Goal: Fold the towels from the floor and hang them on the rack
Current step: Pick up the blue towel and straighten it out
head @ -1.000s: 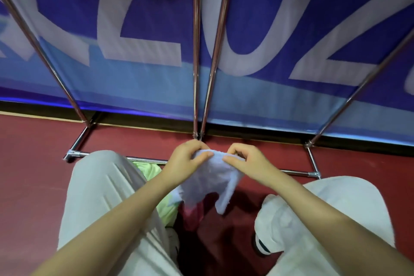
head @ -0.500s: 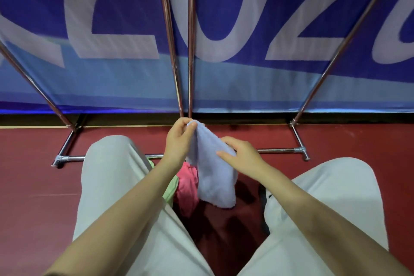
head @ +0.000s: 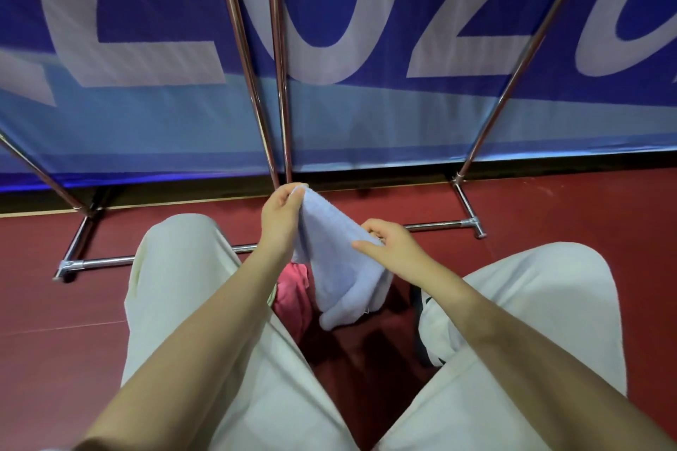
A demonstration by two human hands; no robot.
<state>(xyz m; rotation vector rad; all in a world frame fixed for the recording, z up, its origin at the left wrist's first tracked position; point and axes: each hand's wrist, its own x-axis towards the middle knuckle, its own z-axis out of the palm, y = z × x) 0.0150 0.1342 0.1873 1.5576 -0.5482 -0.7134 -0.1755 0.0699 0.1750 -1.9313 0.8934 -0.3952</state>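
Now gripping the blue towel in front of the rack: left hand pinching its top corner just below the rack's middle poles, right hand pinching its right edge lower down. Pink towel on the floor beneath, between the knees.

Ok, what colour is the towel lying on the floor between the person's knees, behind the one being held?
Pink, seen in the head view, partly hidden by the held pale blue terry towel.
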